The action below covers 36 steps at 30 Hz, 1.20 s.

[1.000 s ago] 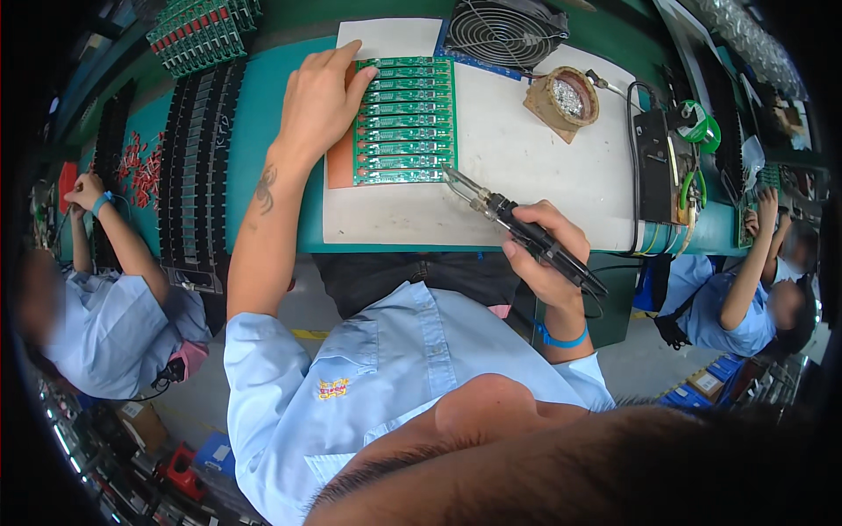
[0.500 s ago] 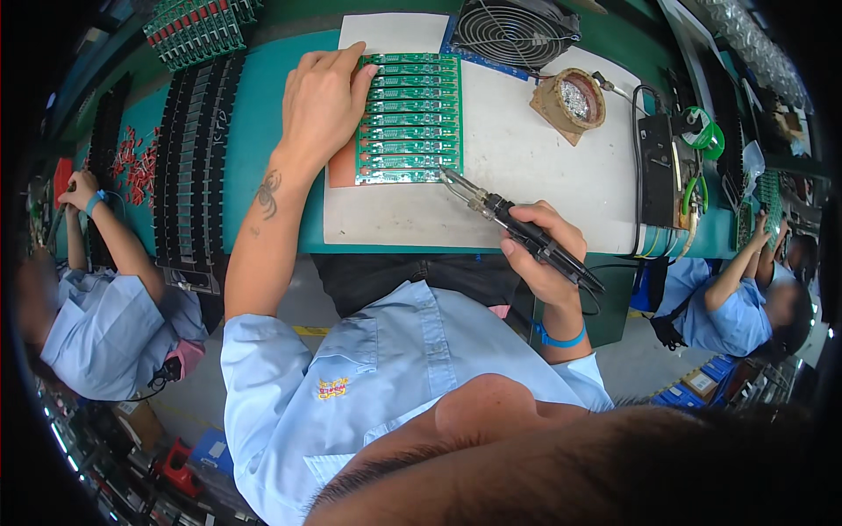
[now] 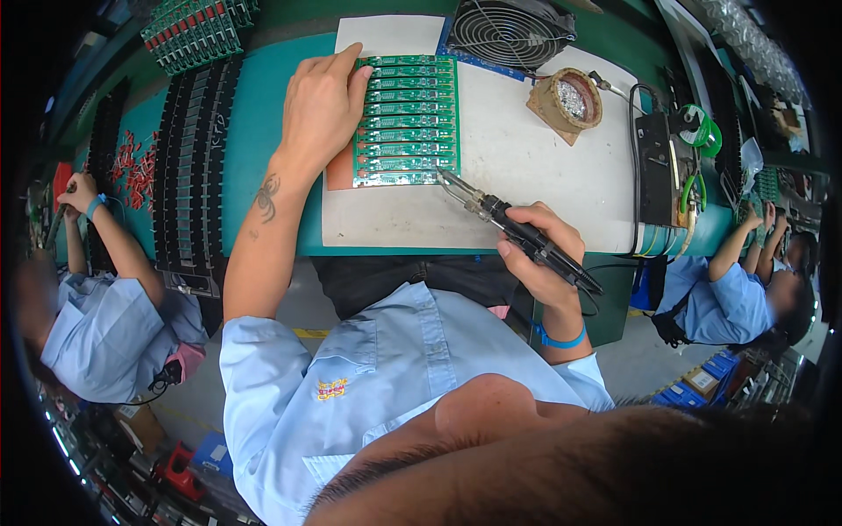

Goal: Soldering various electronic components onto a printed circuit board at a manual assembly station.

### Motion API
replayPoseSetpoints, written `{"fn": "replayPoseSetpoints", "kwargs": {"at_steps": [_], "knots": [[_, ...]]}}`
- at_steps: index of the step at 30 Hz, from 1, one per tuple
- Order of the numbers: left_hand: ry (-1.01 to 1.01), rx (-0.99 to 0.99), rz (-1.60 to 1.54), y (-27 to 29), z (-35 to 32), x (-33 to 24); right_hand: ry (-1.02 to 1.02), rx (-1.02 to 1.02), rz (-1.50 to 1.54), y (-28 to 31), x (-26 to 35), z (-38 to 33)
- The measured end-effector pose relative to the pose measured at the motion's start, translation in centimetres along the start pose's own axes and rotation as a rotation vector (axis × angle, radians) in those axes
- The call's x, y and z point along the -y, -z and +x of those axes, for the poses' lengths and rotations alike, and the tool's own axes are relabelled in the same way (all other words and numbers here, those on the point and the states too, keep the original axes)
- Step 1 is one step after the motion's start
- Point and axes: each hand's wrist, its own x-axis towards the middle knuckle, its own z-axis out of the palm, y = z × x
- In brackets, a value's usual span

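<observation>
At far left on the bench, small red two-legged parts (image 3: 136,171) lie in a loose scatter on the green mat, beside long black ribbed plastic racks (image 3: 195,167); above these, a batch of green circuit boards with red parts (image 3: 197,35) sits apart from the work, and whether it is finished or waiting cannot be told. Next comes the left hand (image 3: 323,105), laid over the upper left edge of a green rectangular circuit panel divided into narrow horizontal strips (image 3: 408,123), thumb spread from the fingers, steadying it rather than grasping it. The panel lies partly over a flat orange-brown sheet (image 3: 339,172) on white paper (image 3: 395,223). At its lower right corner, the metal tip of a black pen-shaped soldering tool (image 3: 526,235) meets or nearly meets the bottom strip; contact is unclear. The right hand (image 3: 551,250) is closed around the tool's handle. Work on this panel looks to be under way, not complete: the tool is at the panel's bottom end, but the joints are too small to show which strips are done and which are left. Farther right stands a round tan pot of silvery bits (image 3: 574,101).
</observation>
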Motion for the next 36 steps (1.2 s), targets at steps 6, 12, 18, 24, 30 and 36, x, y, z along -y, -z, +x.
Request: {"fn": "replayPoseSetpoints", "kwargs": {"at_steps": [6, 12, 18, 24, 30, 36], "knots": [[0.013, 0.006, -0.025, 0.0, 0.0, 0.0, -0.036, -0.054, 0.025, -0.1, 0.3, 0.2], [0.001, 0.018, -0.003, 0.2, 0.0, -0.3, -0.029, -0.05, 0.025, -0.4, 0.1, 0.8], [-0.006, 0.025, 0.015, 0.2, 0.0, -0.3, -0.029, -0.05, 0.016, -0.4, 0.0, 1.1], [-0.01, 0.015, 0.022, 0.0, 0.0, -0.3, -0.033, -0.043, 0.0, -0.6, 0.1, 1.3], [-0.02, 0.005, 0.015, -0.1, -0.1, -0.2, -0.04, -0.043, -0.005, -0.7, 0.4, 1.4], [-0.028, 0.008, 0.004, -0.2, -0.2, -0.2, -0.024, -0.047, -0.001, -0.8, 0.4, 1.4]]}}
